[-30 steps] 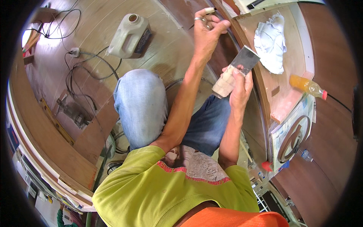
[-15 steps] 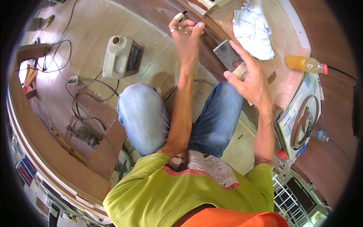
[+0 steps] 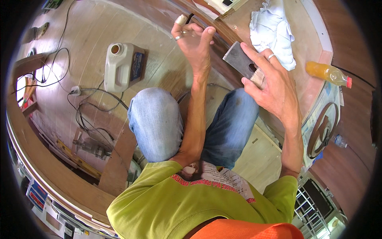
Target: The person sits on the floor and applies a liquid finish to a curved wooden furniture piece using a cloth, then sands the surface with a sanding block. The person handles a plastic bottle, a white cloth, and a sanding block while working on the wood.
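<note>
Right hand [image 3: 276,85]: clamped on a flat grey rectangular metal scraper with a pale handle [image 3: 239,60], with index finger stretched along the blade and thumb near the handle. Located at 10 o'clock of that hand, just in front of a brown wooden edging [image 3: 229,34]; contact between blade and edging not possible to tell. All bearings taken from right hand, 12 toward top of view.

Left hand [image 3: 193,40]: farther out at 10 o'clock, with fingers curled, thumb raised and apart from the wrapped fingertip, pale wrapping on one finger; not possible to tell whether clamped on anything.

At 12 o'clock, near: crumpled white cloth [image 3: 271,38], resting on a pale wooden ledge [image 3: 308,46]. Near 3 o'clock: clear plastic bottle with amber liquid and red cap [image 3: 328,74], lying on its side. Between 4 and 5 o'clock: dark brown ring-shaped object [image 3: 311,142].

At 8 o'clock: faded blue denim trousers [image 3: 155,123], with bent knees; well beyond, grey metallic power tool [image 3: 92,148]. At 9 o'clock, well apart: off-white plastic jug with open mouth [image 3: 112,69], upright on light plank flooring [image 3: 159,47].
</note>
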A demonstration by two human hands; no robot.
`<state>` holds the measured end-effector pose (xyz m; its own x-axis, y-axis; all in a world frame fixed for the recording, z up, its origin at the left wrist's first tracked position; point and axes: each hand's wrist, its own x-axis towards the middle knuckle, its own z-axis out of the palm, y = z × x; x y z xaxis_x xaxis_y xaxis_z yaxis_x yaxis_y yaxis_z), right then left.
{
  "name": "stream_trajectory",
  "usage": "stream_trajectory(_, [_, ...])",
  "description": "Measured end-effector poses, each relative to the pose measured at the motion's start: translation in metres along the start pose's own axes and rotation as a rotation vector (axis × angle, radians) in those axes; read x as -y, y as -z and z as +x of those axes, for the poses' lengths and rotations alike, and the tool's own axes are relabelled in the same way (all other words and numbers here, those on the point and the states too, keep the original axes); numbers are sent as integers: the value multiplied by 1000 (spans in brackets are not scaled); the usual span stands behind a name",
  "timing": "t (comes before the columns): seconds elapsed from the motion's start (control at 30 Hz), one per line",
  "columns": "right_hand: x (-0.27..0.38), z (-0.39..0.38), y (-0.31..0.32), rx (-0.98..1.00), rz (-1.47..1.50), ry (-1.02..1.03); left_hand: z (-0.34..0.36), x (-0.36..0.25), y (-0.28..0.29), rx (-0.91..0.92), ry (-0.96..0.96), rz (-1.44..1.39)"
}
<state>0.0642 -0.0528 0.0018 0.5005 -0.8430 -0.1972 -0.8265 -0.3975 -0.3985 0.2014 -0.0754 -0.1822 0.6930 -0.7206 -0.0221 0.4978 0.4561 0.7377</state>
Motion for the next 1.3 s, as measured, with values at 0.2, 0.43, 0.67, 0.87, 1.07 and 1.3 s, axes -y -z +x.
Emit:
stream_trajectory(0.2, [0, -2, 5, 48, 15, -53, 3, 3, 1, 13, -10, -7])
stream_trajectory(0.43, [-1, -1, 5, 22, -12, -27, 4, 2, 1, 23, -5, -5])
stream_trajectory(0.67, [3, 2, 1, 2, -14, 2, 5, 1, 4, 9, -5, -16])
stream_trajectory(0.87, [4, 0, 0, 4, -14, -37, 3, 2, 1, 9, -8, -18])
stream_trajectory(1.07, [0, -5, 1, -5, 32, -42, 3, 0, 1, 10, -13, -4])
stream_trajectory(1.3, [4, -1, 0, 31, -30, -29, 5, 1, 4, 15, -17, -14])
